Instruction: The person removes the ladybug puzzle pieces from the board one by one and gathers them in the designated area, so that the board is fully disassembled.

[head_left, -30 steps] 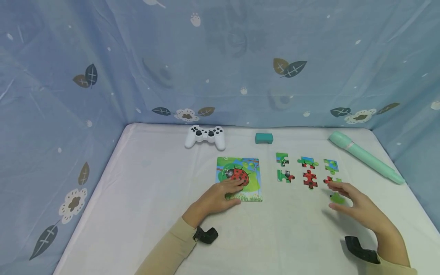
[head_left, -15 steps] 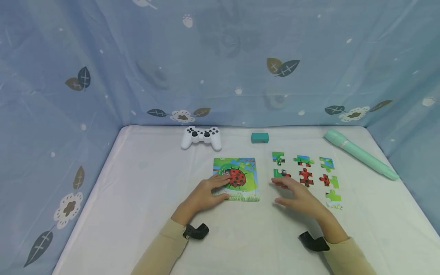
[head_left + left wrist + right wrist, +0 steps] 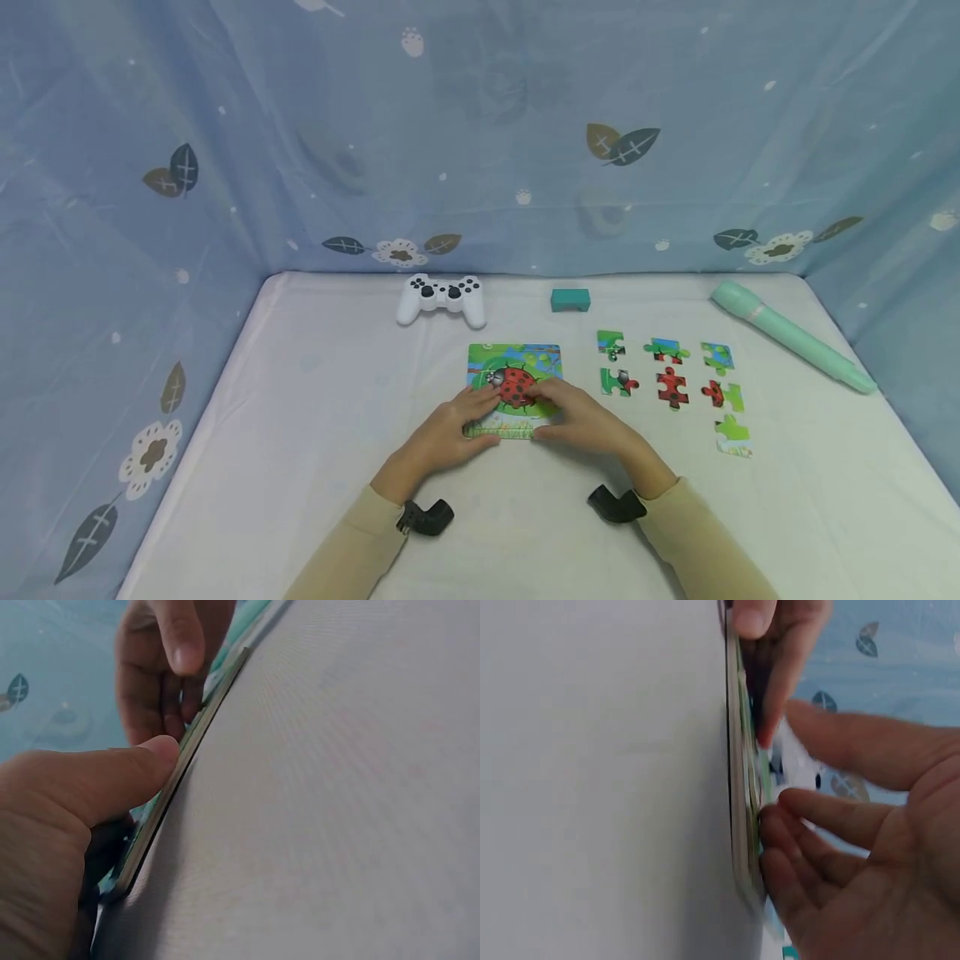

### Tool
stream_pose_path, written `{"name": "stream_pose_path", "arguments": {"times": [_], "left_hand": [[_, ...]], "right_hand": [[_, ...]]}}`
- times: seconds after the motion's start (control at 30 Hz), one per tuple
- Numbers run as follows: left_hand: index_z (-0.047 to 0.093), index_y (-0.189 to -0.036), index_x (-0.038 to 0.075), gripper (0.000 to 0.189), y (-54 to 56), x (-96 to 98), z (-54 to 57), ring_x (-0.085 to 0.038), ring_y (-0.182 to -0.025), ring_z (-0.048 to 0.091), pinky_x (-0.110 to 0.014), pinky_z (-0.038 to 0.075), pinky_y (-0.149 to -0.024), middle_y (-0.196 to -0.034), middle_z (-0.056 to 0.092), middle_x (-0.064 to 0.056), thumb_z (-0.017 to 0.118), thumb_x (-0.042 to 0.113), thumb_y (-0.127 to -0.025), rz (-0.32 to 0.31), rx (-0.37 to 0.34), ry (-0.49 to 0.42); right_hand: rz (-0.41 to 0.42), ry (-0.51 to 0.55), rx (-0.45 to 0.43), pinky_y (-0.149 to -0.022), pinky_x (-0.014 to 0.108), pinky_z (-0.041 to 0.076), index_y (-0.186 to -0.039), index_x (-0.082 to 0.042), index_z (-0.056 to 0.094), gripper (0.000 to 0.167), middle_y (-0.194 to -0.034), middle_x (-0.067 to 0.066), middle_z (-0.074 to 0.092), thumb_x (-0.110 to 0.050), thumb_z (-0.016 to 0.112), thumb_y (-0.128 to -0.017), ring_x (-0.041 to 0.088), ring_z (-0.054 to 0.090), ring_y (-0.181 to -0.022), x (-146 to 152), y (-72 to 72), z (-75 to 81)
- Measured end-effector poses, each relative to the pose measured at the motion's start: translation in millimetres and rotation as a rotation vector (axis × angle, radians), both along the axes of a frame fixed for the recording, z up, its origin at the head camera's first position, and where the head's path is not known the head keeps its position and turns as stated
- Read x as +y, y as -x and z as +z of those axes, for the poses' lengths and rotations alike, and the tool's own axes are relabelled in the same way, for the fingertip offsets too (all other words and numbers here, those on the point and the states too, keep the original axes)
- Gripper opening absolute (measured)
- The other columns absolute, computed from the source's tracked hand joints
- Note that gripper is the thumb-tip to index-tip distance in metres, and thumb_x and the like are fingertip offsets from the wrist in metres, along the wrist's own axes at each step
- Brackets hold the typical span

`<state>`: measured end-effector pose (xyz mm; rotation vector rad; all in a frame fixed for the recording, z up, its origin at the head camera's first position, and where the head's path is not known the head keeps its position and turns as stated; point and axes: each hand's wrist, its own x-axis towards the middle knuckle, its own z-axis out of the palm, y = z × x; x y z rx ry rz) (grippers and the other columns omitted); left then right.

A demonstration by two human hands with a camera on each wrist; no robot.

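Observation:
A square ladybird jigsaw board [image 3: 517, 355] lies flat on the white-covered table. My left hand [image 3: 444, 432] rests on its left side, fingers stretched over the picture. In the left wrist view, that hand's thumb [image 3: 154, 761] touches the board's near edge [image 3: 180, 776]. My right hand [image 3: 588, 419] is over the board's right part, its fingers loosely bent. The right wrist view shows its fingertips at the board's face [image 3: 754, 795] and its thumb held away. Part of the picture is hidden beneath both hands.
Several loose jigsaw pieces, among them a red one [image 3: 672, 388] and a green one [image 3: 732, 433], lie spread right of the board. Behind stand a white game controller [image 3: 442, 300] and a teal block [image 3: 570, 300]. A mint-green microphone-shaped object [image 3: 791, 335] lies far right.
My right hand has moved left from the loose pieces at the right to the board. My left hand has stayed on the board's left side.

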<state>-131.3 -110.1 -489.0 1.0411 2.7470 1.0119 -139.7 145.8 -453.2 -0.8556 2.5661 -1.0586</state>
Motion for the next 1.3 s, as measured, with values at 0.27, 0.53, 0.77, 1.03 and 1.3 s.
{"name": "stream_pose_path", "arguments": {"times": [0.27,0.53,0.77,1.03,1.3], "left_hand": [[0.052,-0.137,0.010,0.054,0.7,-1.0,2.4,-0.029,-0.137,0.037,-0.041,0.030,-0.116,-0.147,0.044,-0.004,0.063,0.036,-0.090,0.021,-0.022,0.065],[0.051,-0.138,0.010,0.055,2.2,-1.4,2.4,-0.026,-0.137,0.038,-0.038,0.028,-0.117,-0.146,0.044,-0.005,0.063,0.035,-0.090,0.010,-0.008,0.073],[0.052,-0.136,0.008,0.054,0.9,-0.3,3.1,-0.027,-0.136,0.040,-0.039,0.029,-0.116,-0.146,0.045,-0.007,0.063,0.035,-0.091,0.009,-0.006,0.067],[0.052,-0.136,0.007,0.054,1.1,-0.3,3.6,-0.026,-0.135,0.041,-0.039,0.030,-0.116,-0.145,0.045,-0.007,0.063,0.034,-0.090,-0.006,0.020,0.074],[0.050,-0.138,0.009,0.056,2.0,-0.6,0.6,-0.024,-0.136,0.040,-0.038,0.029,-0.117,-0.146,0.044,-0.006,0.062,0.036,-0.091,-0.015,0.041,0.084]], "right_hand": [[-0.032,-0.039,0.024,-0.099,0.046,0.046,-0.119,-0.005,0.058,0.044,-0.121,0.009,0.049,-0.015,0.076,-0.080,0.024,0.048,-0.115,-13.9,-1.8,-8.0],[-0.076,-0.019,-0.004,-0.099,0.046,0.045,-0.117,-0.004,0.055,0.041,-0.121,0.009,0.051,-0.011,0.073,-0.081,0.024,0.049,-0.114,-18.7,-6.2,-8.7],[-0.086,-0.030,0.014,-0.091,0.042,0.049,-0.116,-0.006,0.055,0.040,-0.116,0.006,0.054,-0.011,0.074,-0.081,0.019,0.053,-0.103,-19.0,-8.9,-7.3],[-0.109,-0.036,0.052,-0.086,0.039,0.051,-0.118,-0.006,0.058,0.040,-0.114,0.006,0.056,-0.012,0.073,-0.082,0.018,0.055,-0.097,-19.7,-10.0,-8.4],[-0.104,-0.035,0.061,-0.086,0.040,0.052,-0.116,-0.005,0.059,0.039,-0.113,0.006,0.057,-0.012,0.074,-0.081,0.019,0.056,-0.099,-19.3,-9.8,-6.3]]}}
